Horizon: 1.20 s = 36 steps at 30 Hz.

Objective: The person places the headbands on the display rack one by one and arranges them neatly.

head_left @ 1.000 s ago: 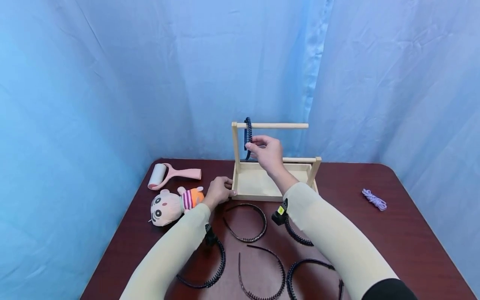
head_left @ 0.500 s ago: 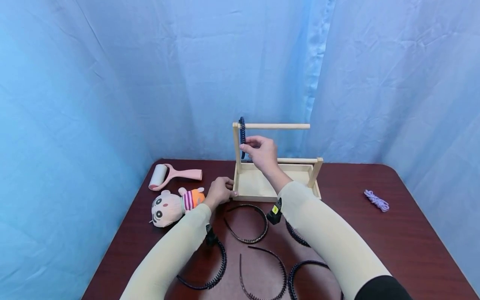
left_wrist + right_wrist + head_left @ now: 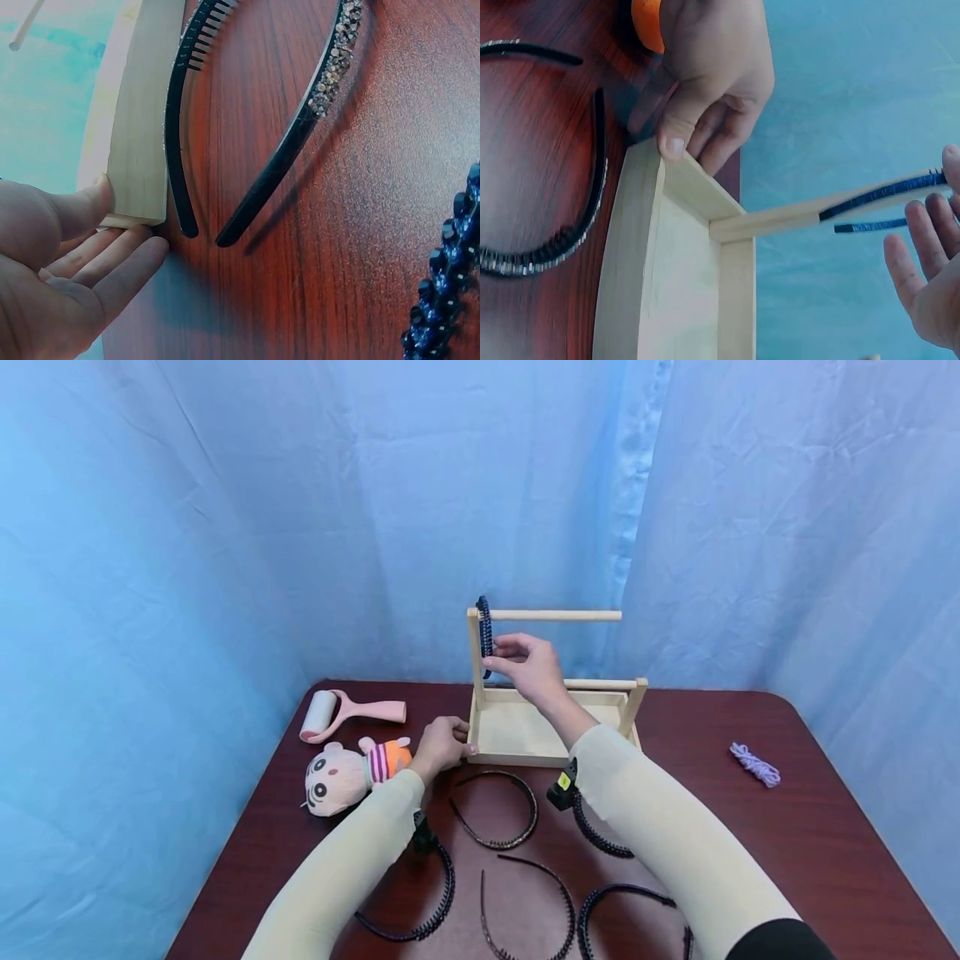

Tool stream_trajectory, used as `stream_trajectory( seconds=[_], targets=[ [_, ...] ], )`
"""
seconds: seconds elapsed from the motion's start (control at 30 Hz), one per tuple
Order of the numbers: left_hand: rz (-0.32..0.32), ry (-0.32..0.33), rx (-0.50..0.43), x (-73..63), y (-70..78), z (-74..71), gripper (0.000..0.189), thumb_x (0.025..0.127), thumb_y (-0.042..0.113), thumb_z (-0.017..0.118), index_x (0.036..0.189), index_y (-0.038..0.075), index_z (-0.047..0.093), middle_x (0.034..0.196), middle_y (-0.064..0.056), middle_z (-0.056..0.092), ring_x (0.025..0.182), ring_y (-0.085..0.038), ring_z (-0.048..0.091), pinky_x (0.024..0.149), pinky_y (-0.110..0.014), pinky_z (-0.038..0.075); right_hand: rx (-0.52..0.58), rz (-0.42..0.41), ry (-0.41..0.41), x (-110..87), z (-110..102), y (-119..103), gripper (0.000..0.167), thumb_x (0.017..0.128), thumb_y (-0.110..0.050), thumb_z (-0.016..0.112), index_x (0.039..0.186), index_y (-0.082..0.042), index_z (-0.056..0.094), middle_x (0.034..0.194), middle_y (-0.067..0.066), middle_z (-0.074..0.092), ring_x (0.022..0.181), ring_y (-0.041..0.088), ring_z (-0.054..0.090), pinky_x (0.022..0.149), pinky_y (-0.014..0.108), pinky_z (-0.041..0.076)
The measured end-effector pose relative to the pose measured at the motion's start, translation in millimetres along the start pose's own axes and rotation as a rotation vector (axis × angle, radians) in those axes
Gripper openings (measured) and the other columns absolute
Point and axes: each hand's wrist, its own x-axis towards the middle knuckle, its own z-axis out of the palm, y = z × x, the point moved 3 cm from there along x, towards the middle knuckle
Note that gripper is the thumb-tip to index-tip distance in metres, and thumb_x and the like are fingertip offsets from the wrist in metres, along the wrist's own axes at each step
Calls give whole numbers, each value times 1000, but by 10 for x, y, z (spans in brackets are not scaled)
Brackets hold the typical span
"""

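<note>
While the left hand (image 3: 444, 742) is steadying the near left corner of the pale wooden tray rack (image 3: 517, 759) at the centre of the head view, a dark blue, comb-toothed plastic headband (image 3: 486, 631) is hanging over the left end of the round, pale wooden upper rod (image 3: 558, 615), close beside the upright post (image 3: 476, 647). The left hand is pinching the tray corner, thumb on its front side and fingers around the end. The right hand (image 3: 534, 668) is reaching in from the lower right, its thumb touching or almost touching the headband; in the right wrist view the fingers are standing apart, and I cannot tell whether they are pinching it.

The person is apparently settling this headband at the inner end of the rod. The next move likely calls for freeing the right hand without tugging the headband along, the left hand keeping the rack steady, then fetching another one. A slim black headband set with sparkling stones (image 3: 498, 845) is lying just below the rack, probably the easiest to take; four more dark, toothed headbands (image 3: 448, 893) are lying around the lower middle of the frame.
</note>
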Motion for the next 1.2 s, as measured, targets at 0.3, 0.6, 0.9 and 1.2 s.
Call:
stream_trajectory(
  seconds=[0.3,0.6,0.9,1.2],
  targets=[
    [21,-8,0,12,-8,-4,40,91,9,79,128,0,67,118,-15,72,89,-21,71,68,-33,60,-32,-39,-40,-150,-372,-48,42,88,-31,83,126,-15,72,123,12,72,109,22,70,93,41,57],
    [23,11,-18,16,-18,-65,42,91,8,79,130,1,67,120,-16,72,96,-25,70,67,-33,60,-158,-79,-117,-567,-788,-103,38,90,-38,81,122,-19,75,120,4,74,109,22,70,91,42,58],
    [20,2,-28,-26,-48,-68,46,90,9,79,134,1,65,121,-16,71,92,-23,70,67,-32,60,-289,-108,-151,-1249,-1242,184,31,91,-31,81,119,-18,77,109,2,77,94,17,73,78,28,60],
    [26,8,-32,-31,-34,-89,41,91,9,79,130,2,67,119,-15,72,91,-23,72,68,-33,61,-360,-108,-147,-1824,-1453,669,28,86,-27,86,112,-22,77,100,-5,77,86,6,72,73,28,60]
  ],
)
